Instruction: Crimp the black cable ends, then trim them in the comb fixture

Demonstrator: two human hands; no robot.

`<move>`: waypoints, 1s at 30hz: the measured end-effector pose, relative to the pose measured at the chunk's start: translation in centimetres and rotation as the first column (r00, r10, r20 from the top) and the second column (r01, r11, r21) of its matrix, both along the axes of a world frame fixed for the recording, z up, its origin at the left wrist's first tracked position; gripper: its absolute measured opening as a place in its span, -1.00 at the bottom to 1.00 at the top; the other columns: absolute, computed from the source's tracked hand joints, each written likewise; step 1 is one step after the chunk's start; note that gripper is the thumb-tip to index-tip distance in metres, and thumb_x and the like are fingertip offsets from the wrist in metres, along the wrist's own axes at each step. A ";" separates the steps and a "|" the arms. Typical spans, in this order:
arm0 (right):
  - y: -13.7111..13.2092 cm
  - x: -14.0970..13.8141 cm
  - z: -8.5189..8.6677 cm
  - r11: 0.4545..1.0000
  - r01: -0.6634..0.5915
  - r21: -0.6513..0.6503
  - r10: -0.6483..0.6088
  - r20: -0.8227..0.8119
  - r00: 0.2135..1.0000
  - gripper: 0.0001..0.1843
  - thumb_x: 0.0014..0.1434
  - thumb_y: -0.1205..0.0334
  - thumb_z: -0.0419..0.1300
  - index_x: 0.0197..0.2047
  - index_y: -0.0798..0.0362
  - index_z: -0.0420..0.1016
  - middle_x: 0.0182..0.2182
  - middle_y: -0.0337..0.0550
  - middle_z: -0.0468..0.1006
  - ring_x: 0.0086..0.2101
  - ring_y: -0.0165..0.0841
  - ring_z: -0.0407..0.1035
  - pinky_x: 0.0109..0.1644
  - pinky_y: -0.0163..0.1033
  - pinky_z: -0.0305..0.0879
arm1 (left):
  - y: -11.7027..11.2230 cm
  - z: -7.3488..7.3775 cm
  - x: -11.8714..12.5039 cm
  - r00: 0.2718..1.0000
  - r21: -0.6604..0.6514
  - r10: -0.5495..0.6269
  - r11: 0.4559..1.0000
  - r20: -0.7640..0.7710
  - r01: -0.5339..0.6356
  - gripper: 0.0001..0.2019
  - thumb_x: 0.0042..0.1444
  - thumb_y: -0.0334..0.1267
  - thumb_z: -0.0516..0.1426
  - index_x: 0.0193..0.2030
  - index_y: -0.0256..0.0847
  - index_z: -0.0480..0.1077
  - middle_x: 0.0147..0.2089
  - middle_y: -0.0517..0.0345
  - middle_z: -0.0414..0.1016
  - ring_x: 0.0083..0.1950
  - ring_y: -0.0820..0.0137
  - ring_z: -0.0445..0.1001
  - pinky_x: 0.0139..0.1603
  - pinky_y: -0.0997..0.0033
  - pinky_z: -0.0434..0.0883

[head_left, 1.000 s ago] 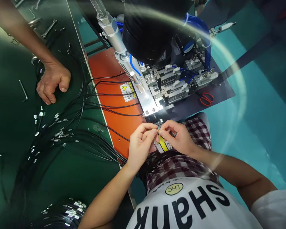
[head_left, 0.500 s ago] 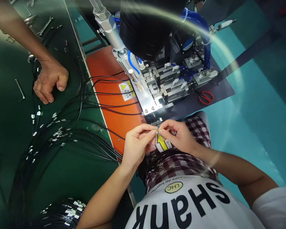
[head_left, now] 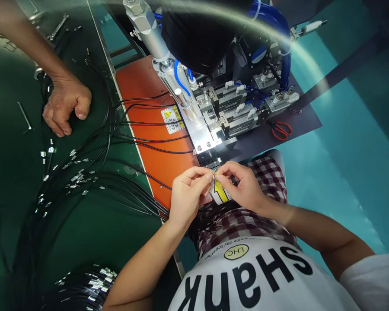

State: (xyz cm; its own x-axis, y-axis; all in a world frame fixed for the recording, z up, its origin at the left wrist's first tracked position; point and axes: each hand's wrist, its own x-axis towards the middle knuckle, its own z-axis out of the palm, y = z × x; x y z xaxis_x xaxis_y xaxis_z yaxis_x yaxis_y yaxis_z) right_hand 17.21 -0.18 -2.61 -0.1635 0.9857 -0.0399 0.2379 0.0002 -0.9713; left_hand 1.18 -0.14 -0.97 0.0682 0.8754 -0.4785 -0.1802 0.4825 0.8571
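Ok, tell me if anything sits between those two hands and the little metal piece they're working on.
Nothing visible does. The left hand and right hand both pinch the small metal piece directly at their fingertips, just in front of the machine. The co-worker's hand rests far off on the green table.

orange mat (head_left: 139, 84), black cables (head_left: 149, 140), green belt (head_left: 16, 181), red scissors (head_left: 281, 130), blue hoses (head_left: 272, 19), yellow-white warning label (head_left: 170, 120), red-white checked cloth (head_left: 269, 177), teal floor (head_left: 343, 151)
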 end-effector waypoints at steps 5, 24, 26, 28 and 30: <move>0.7 0.8 0.7 0.998 -0.032 -0.057 0.030 -0.039 0.999 -0.88 0.27 0.21 0.19 -0.20 0.00 0.56 -0.33 -0.21 0.58 -0.38 -0.39 0.42 -0.26 -0.27 0.35 | -0.1 0.2 -0.2 0.999 -0.024 -0.008 1.000 -0.033 0.007 -0.83 0.07 -0.19 0.29 -0.31 -0.23 0.46 -0.63 0.34 0.21 -0.62 0.61 0.15 -0.62 0.63 0.22; 1.3 1.0 1.2 0.997 -0.021 -0.068 0.020 -0.025 0.999 -0.90 0.20 0.28 0.25 -0.36 0.05 0.55 -0.42 -0.23 0.56 -0.39 -0.40 0.41 -0.30 -0.29 0.30 | -0.6 0.4 -0.4 0.953 0.072 -0.137 0.984 -0.272 0.162 -0.81 0.15 -0.14 0.23 -0.23 -0.23 0.47 -0.43 0.19 0.44 -0.51 0.52 0.37 -0.56 0.57 0.38; 1.2 1.3 0.9 0.996 -0.011 -0.084 0.011 0.004 1.000 -0.90 0.21 0.28 0.24 -0.35 0.05 0.53 -0.41 -0.22 0.55 -0.37 -0.39 0.40 -0.28 -0.28 0.30 | -0.7 0.3 -0.8 0.892 0.201 -0.146 0.947 -0.428 0.251 -0.84 0.19 -0.19 0.20 -0.16 -0.21 0.48 -0.29 0.12 0.48 -0.35 0.45 0.46 -0.42 0.52 0.45; 1.4 1.7 0.4 0.993 0.002 -0.121 -0.001 0.009 1.000 -0.91 0.20 0.27 0.25 -0.35 0.06 0.53 -0.40 -0.21 0.55 -0.37 -0.38 0.41 -0.28 -0.28 0.29 | -0.7 0.0 -1.3 0.799 0.335 -0.111 0.867 -0.591 0.369 -0.88 0.23 -0.28 0.16 -0.14 -0.21 0.48 -0.20 0.08 0.48 -0.21 0.40 0.48 -0.23 0.46 0.48; 1.9 2.0 -0.4 0.985 0.012 -0.169 -0.016 -0.022 1.000 -0.89 0.19 0.24 0.26 -0.35 0.07 0.53 -0.41 -0.21 0.55 -0.38 -0.38 0.41 -0.29 -0.28 0.29 | -0.4 -0.7 -1.8 0.689 0.425 -0.037 0.762 -0.724 0.488 -0.87 0.25 -0.35 0.13 -0.12 -0.21 0.49 -0.17 0.07 0.47 -0.14 0.39 0.47 -0.11 0.42 0.46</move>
